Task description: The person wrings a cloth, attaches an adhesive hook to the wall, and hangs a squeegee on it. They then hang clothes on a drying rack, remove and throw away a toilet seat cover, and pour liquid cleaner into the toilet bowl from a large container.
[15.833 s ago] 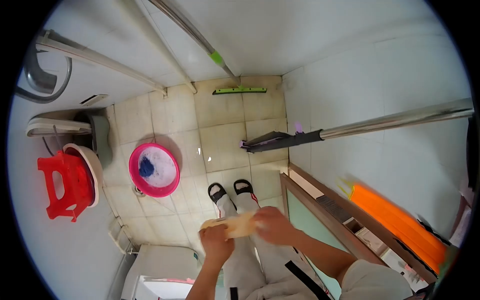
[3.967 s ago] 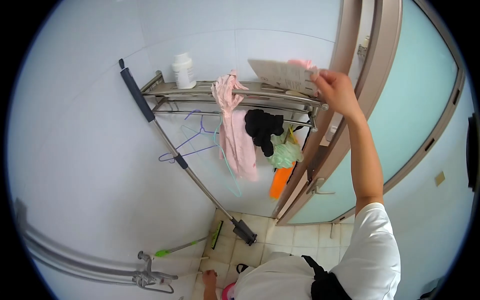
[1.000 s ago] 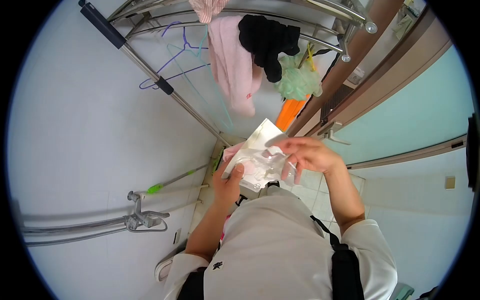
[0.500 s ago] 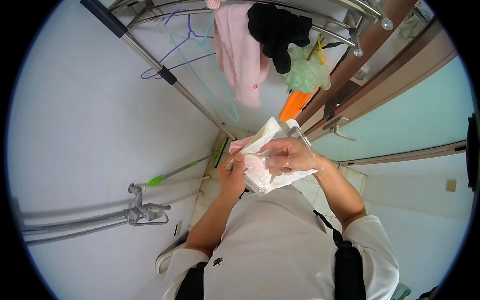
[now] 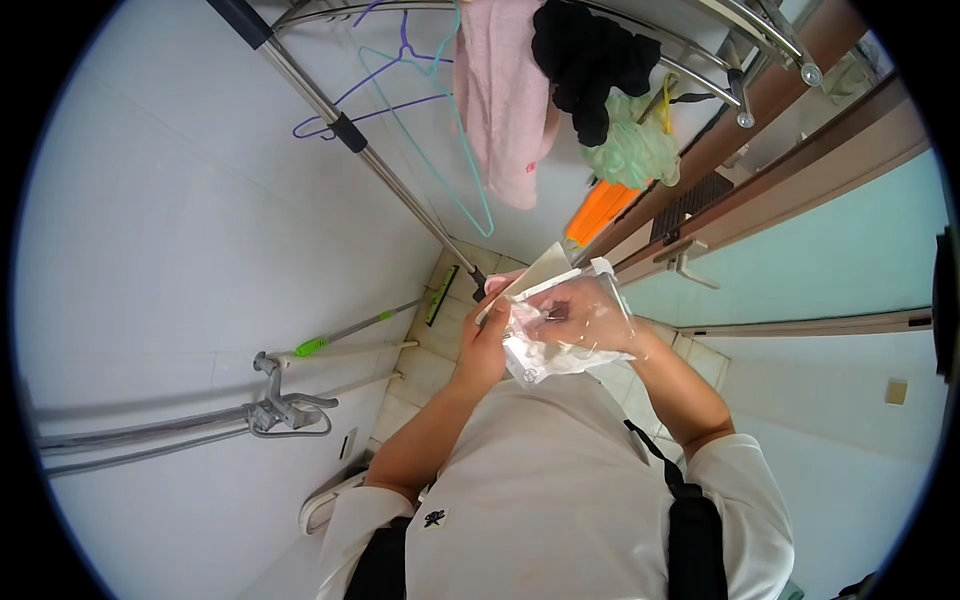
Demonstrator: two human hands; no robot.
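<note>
One white packet [image 5: 545, 362] is pinched at its edge by our left hand [image 5: 485, 347], while our right hand [image 5: 583, 315] shows through its clear film [image 5: 613, 290], its grip unclear to us.

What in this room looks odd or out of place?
Mainly the packet: its white part looks crumpled, and the right hand shows through the clear plastic, seemingly inside it. The left hand grips its edge. The black cloth also looks untidy, bunched up beside the smoother pink towel.
</note>
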